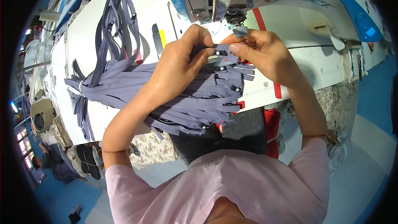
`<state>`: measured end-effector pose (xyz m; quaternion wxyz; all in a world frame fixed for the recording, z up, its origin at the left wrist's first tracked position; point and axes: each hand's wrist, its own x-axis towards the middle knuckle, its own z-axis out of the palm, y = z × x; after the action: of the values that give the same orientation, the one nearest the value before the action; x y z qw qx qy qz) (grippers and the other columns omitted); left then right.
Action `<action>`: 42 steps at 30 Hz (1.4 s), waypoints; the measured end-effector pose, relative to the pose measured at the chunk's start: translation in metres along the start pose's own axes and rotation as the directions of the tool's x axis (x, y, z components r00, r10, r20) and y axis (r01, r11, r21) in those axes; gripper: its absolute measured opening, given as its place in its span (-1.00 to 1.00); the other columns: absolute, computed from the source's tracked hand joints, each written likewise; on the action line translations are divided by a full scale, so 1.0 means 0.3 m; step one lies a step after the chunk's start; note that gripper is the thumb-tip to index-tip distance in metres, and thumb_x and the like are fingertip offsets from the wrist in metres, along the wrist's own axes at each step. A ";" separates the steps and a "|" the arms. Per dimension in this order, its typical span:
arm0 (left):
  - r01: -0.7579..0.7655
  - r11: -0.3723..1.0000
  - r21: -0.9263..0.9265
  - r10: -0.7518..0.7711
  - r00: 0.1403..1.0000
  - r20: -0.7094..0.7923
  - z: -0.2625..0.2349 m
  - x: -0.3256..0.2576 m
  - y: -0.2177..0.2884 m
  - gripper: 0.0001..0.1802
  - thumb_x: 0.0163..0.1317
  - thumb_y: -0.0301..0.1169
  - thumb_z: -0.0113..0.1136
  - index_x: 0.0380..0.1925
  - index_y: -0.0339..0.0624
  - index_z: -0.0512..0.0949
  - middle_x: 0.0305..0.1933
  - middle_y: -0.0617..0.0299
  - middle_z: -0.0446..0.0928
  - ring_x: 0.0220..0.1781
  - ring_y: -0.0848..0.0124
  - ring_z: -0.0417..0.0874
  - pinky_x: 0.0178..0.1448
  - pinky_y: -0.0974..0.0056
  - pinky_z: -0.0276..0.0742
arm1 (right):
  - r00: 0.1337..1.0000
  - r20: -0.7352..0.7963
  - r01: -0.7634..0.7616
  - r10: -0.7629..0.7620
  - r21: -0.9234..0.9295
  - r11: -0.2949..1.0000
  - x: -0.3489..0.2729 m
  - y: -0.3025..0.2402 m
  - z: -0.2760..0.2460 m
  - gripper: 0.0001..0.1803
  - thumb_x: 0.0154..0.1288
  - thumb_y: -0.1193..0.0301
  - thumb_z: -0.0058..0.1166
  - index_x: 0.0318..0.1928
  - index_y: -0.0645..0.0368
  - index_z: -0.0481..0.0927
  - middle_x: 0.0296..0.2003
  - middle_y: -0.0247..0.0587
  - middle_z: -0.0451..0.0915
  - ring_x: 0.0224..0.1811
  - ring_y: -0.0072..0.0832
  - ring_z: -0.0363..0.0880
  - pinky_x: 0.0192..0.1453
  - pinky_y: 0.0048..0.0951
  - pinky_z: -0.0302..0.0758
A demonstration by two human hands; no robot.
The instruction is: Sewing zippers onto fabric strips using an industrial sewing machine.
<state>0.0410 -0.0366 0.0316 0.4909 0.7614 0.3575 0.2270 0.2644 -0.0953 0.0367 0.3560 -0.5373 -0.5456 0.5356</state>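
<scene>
A large bundle of grey-purple zippers point(137, 89) with black sliders lies fanned over the white sewing table, bound by a white tie near its left end. Just below the needle area of a sewing machine point(236, 14), both my hands are close together at the end of one zipper point(222, 52). My left hand point(178, 64) pinches its tape left of the black slider, thumb against fingers. On the slider's right, my right hand point(265, 54) pinches the tape end between thumb and fingers. A small grey piece point(240, 32) shows at its fingertips; its kind is unclear.
More zippers point(116, 25) stretch up the table's left side. A black and yellow strip point(158, 39) and red tape point(277, 90) mark the white tabletop point(311, 64). Floral fabric point(153, 149) hangs below the front edge. Another person point(54, 161) is at far left.
</scene>
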 end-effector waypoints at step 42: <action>0.030 0.898 0.440 0.025 0.993 -0.119 0.007 0.013 -0.003 -0.77 0.21 -0.35 0.19 -0.30 -0.33 0.50 -0.40 -0.09 0.59 -0.40 -0.09 0.63 -0.27 -0.02 0.52 | 0.774 -0.309 0.399 -0.553 -0.440 0.804 0.057 0.093 0.160 -0.88 0.41 0.57 0.11 -0.11 0.31 0.64 -0.32 0.01 0.68 -0.34 -0.10 0.68 -0.23 -0.22 0.60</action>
<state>0.0448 -0.0345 0.0297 0.2837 0.8370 0.4295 0.1855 0.2210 -0.0926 -0.0017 0.4898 -0.5357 -0.6609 0.1905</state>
